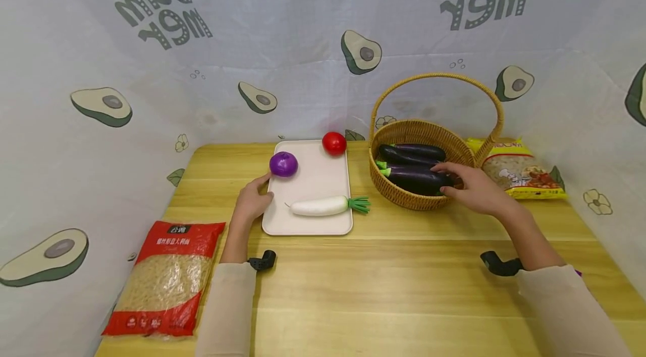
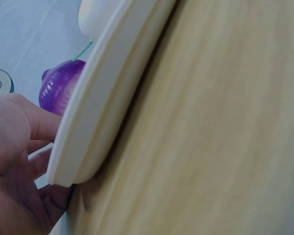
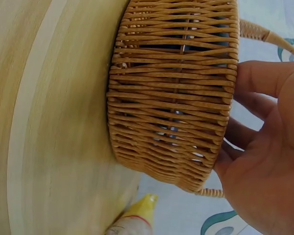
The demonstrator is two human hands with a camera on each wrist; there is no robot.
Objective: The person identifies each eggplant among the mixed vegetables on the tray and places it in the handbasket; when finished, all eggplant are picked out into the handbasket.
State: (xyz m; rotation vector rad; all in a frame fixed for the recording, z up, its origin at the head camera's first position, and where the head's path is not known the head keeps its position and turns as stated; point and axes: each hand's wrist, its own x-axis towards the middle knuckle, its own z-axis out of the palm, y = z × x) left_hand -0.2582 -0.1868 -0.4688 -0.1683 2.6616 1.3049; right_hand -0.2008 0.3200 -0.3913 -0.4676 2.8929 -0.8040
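Note:
At the left edge of a pale tray (image 1: 315,177) is my left hand (image 1: 252,199). In the left wrist view its thumb reaches over the tray's rim (image 2: 88,93), the other fingers outside it. On the tray lie a purple onion (image 1: 284,165), a red tomato (image 1: 334,144) and a white radish (image 1: 323,206) whose green top overhangs the right edge. My right hand (image 1: 474,186) reaches into a wicker basket (image 1: 404,199), thumb and fingers about the right end of the front eggplant (image 1: 416,180). The basket wall (image 3: 176,98) hides these fingertips in the right wrist view. More eggplants (image 1: 416,152) lie behind.
A red bag of pasta (image 1: 164,278) lies at the table's left. Right of the basket, a yellow food bag (image 1: 522,169) lies near the back. The tall basket handle (image 1: 439,75) arches over the eggplants. A printed curtain (image 1: 303,54) hangs behind the wooden table (image 1: 373,295).

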